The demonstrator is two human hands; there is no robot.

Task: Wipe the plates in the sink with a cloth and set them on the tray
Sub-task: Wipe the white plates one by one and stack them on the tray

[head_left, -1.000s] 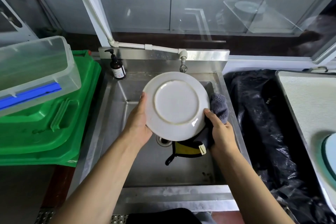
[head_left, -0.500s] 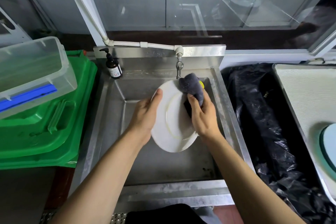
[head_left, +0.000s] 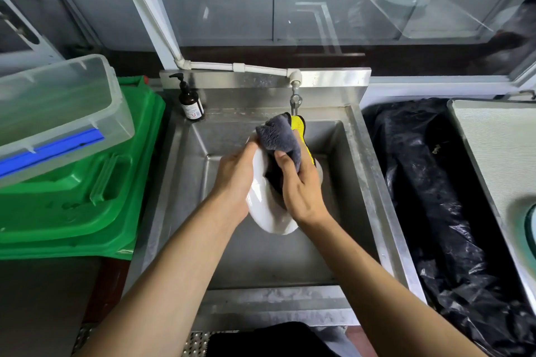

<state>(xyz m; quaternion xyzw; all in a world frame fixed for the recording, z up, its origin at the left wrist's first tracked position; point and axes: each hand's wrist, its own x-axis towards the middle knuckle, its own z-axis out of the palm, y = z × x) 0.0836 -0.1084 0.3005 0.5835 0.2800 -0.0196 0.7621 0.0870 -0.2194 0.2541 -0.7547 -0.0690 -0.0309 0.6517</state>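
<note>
Over the steel sink (head_left: 356, 171) a white plate (head_left: 262, 206) is held nearly on edge, above the basin and just below the tap (head_left: 295, 101). The left hand (head_left: 236, 174) grips the plate's left rim, thumb lying along its upper edge. The right hand (head_left: 301, 185) has its fingers curled round a grey and yellow cloth (head_left: 278, 136), pressing it against the plate's face; the cloth bunches up over the plate's top edge. A brown pump bottle (head_left: 190, 101) stands at the sink's back left corner. Left of the sink lies a green crate (head_left: 75, 197) with a clear bin (head_left: 58, 107) on top. To the right is a black bag (head_left: 429, 182), and beyond it a pale tray (head_left: 499, 153).
</note>
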